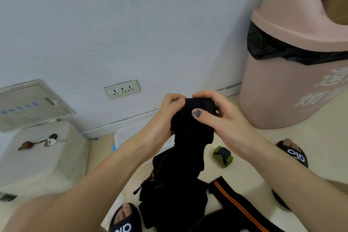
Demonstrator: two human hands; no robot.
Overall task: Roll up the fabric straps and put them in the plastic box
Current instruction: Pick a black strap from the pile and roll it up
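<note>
Both hands — left [165,113], right [222,117] — grip a black strap roll [195,118], fingers curled round it; tail hangs to the floor [244,165].

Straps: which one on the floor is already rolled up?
The small green-edged strap beside the right forearm, a tight bundle. The orange-striped strap lies flat and unrolled, and the black strap is in both hands.
</note>
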